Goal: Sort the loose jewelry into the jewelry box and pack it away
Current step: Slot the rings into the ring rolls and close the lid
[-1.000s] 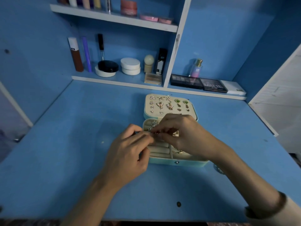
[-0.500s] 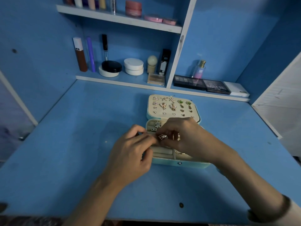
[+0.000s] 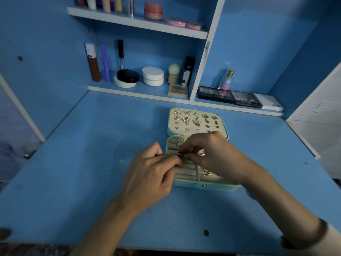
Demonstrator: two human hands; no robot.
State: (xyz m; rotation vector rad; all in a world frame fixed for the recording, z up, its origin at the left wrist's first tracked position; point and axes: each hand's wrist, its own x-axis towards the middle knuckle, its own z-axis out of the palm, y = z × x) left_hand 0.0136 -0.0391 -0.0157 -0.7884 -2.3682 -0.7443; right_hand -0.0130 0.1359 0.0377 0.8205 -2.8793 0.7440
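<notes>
a person's left hand [image 3: 153, 174] and right hand [image 3: 210, 152], fingers curled, together pinch a small metal piece [image 3: 180, 154] above the open jewelry box [image 3: 203, 187].

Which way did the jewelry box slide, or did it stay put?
No. The jewelry box stayed put: it has the same gap to the dark hole in the desk as before. Only the camera shifted.

Above the blue desk [image 3: 73, 163], a brown tube [image 3: 93, 63], a purple pencil [image 3: 105, 63], a black-lidded jar [image 3: 127, 76] and stacked white compacts [image 3: 153, 76] are standing along the lower shelf [image 3: 140, 93]. Eyeshadow palettes [image 3: 230, 97] are lying flat farther right, with a perfume bottle [image 3: 226, 80] standing behind them.
</notes>
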